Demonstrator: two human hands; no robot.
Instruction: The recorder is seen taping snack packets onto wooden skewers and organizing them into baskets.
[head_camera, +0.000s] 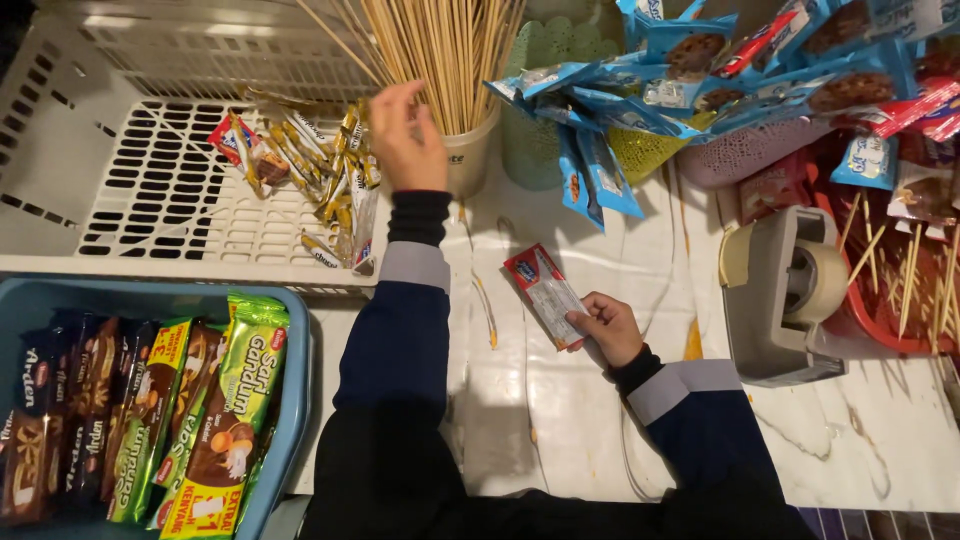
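My left hand (408, 135) reaches up to a cup (470, 155) full of thin wooden skewers (440, 45), its fingers closing around the sticks near the cup's rim. My right hand (606, 326) holds a small red and silver snack packet (544, 294) flat above the white marbled table (560, 400), thumb on its lower end. Both arms wear dark blue sleeves with grey cuffs.
A white slotted crate (130, 190) at the back left holds several small candy bars (310, 170). A blue tub (290, 400) at the front left carries chocolate and wafer bars. Blue cookie packets on sticks (700, 80) fan out at the back right. A grey tape dispenser (785, 295) stands right, beside a red tray (890, 330) with skewers.
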